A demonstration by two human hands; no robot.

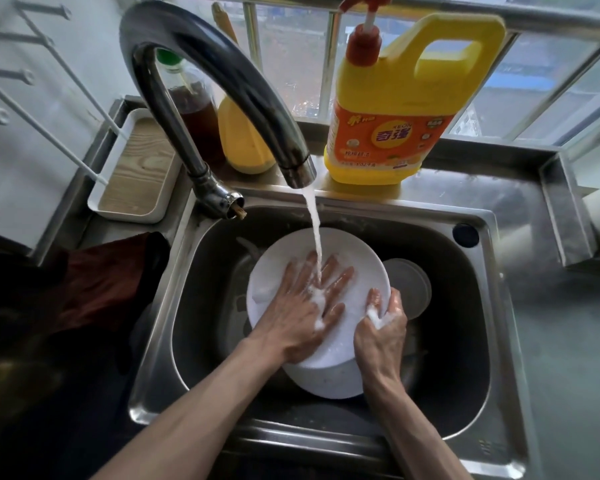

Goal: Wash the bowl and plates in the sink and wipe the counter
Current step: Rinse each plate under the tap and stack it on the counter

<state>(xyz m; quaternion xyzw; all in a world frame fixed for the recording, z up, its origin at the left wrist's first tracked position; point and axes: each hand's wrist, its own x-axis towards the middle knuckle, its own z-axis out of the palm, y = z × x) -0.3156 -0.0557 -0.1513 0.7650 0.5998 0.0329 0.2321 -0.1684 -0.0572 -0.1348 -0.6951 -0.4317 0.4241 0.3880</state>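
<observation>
Left hand point(302, 306) lies flat, fingers spread, on one white plate point(350, 249); right hand point(381, 329) grips its rim

A yellow pump detergent jug point(395, 116) stands on the window ledge point(482, 159), with an orange bottle point(243, 140), a brown-liquid bottle point(198, 112) and a white tray point(129, 214) leftward.

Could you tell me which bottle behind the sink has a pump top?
The big yellow jug at right, with its red pump; the dark bottle has a green cap.
</observation>
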